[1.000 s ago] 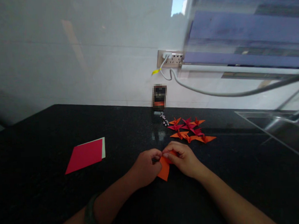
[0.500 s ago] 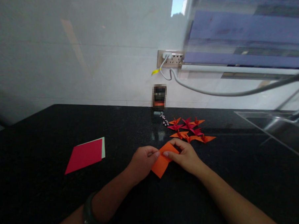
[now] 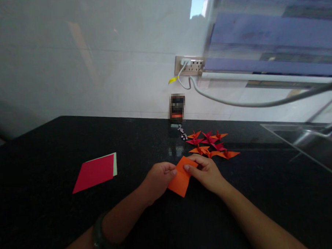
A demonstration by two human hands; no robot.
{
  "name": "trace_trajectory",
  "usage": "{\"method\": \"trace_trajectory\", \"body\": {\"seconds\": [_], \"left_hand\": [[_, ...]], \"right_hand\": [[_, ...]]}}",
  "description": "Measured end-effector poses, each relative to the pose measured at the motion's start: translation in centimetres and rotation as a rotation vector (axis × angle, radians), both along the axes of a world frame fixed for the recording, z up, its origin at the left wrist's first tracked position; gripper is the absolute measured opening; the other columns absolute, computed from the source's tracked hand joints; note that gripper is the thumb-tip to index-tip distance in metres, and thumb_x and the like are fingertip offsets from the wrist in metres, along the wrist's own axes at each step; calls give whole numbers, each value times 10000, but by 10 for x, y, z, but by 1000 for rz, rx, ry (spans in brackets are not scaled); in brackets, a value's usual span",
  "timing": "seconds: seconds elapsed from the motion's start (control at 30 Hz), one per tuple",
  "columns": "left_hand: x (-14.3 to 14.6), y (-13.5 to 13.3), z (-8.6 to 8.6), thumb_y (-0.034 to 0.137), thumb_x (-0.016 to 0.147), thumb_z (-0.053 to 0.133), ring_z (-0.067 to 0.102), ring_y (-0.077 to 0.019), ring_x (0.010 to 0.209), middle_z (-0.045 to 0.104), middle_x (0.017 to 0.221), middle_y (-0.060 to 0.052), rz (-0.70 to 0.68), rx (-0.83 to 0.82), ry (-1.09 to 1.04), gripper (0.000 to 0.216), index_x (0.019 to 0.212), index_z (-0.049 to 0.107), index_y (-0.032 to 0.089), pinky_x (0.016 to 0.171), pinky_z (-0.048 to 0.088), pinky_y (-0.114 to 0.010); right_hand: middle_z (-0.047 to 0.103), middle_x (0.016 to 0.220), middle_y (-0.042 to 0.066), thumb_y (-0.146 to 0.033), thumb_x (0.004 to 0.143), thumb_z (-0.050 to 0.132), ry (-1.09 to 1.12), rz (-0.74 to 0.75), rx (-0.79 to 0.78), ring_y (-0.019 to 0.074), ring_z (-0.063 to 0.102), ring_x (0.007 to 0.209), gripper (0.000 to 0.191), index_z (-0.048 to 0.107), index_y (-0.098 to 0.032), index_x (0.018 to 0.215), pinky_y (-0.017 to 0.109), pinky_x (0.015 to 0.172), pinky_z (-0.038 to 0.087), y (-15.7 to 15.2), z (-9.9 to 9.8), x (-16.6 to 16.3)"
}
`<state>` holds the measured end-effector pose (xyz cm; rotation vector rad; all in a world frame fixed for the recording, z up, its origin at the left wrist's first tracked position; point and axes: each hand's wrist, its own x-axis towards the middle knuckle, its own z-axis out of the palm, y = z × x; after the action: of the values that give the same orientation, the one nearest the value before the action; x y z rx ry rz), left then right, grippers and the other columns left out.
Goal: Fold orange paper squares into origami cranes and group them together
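Observation:
A folded orange paper lies just above the black counter between my two hands. My left hand pinches its left edge with thumb and fingers closed. My right hand grips its upper right part, thumb on top. Just beyond my right hand sits a cluster of several small folded paper cranes in orange and dark pink. A stack of red square paper with a pale sheet under it lies flat to the left, well apart from both hands.
A small dark object stands against the white wall behind the cranes. A wall socket with a grey cable hangs above it. A glass or metal frame sits at the right edge of the counter.
The orange paper has been unfolded from a narrow bunched shape into a wider flat piece, and my hands have drawn slightly apart along it.

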<state>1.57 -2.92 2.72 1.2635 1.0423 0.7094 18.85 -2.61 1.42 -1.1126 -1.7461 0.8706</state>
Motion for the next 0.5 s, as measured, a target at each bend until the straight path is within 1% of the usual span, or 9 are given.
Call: {"method": "trace_trajectory", "body": {"seconds": [0.17,0.27,0.37,0.5], "left_hand": [[0,-1,-2,281,729,504,547,-126,589,613,657,-14,-40,43,63,175,765,592,134,577,403,-253],[0,0,-2,277,721,506,541,-123,581,618,668,-16,-11,36,67,173,767,595,135,571,397,-253],[1,1,-1,261,722,501,537,-119,578,615,668,-14,22,21,43,164,772,592,135,560,387,-246],[1,1,0,250,727,502,531,-112,587,617,684,-17,47,-7,13,149,773,580,131,565,379,-241]], "right_hand": [[586,769,14,-256,713,600,5,14,-65,133,543,686,161,594,-184,858,237,599,452,0,-3,0],[571,732,3,-249,733,572,40,48,-127,116,533,643,122,575,-178,832,219,566,444,-2,-3,-1],[558,675,-5,-260,768,527,25,53,-145,88,502,557,116,582,-167,809,195,504,416,-3,-2,-2],[538,592,-21,-267,801,473,-8,53,-187,61,441,419,233,607,-166,961,181,405,355,-5,0,-2]]}}
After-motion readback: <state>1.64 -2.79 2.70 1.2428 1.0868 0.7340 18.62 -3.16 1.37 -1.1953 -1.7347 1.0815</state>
